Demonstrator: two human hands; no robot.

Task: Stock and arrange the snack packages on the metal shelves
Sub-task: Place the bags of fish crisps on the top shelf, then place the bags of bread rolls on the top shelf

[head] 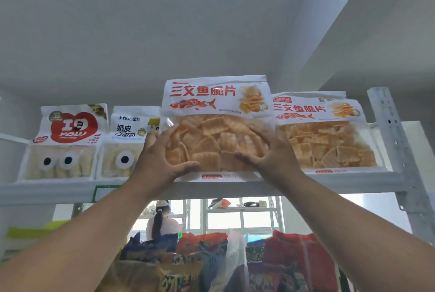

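Observation:
A large salmon-crisp bag (216,108) with a white top and orange chips stands upright on the top metal shelf (353,182). My left hand (160,157) holds its lower left side, thumb curled under the bottom edge, fingers spread on its front. My right hand (268,153) holds the lower right side the same way. A second salmon-crisp bag (324,134) stands just to the right, partly behind the first. Two white bread bags stand to the left: one with a red heart (68,141), one with black lettering (127,141).
A perforated metal upright (395,146) bounds the shelf on the right. Below, several colourful snack bags (235,258) crowd the lower shelf. A person (160,221) stands beyond the rack near another shelf unit (242,214). The ceiling is close above.

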